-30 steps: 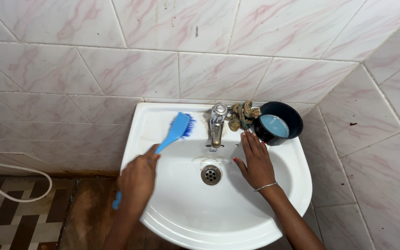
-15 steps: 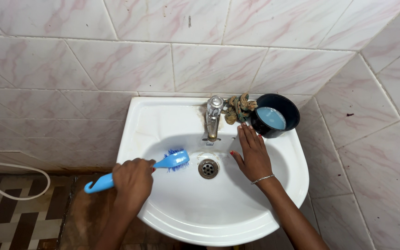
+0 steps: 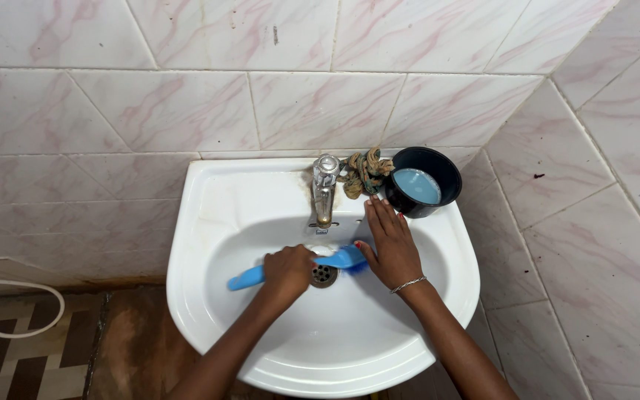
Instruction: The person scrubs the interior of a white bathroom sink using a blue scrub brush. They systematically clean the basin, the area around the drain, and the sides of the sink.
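Pale pink-veined wall tiles (image 3: 187,104) fill the upper frame and run down the right side. Below them, mid-frame, a white basin (image 3: 209,296) is fixed to the wall, with brown patterned floor (image 3: 31,363) at lower left. The left hand (image 3: 288,272), at the centre of the bowl, has its grip clenched around a blue brush (image 3: 335,259); the handle juts toward the left and the bristled head lies just beside the drain (image 3: 324,275). The right hand (image 3: 390,248) rests flat and released on the bowl's right slope, touching the brush head. A metal tap (image 3: 325,185) stands at the back rim, a knotted rag (image 3: 364,172) beside it, then a black cup (image 3: 422,181).
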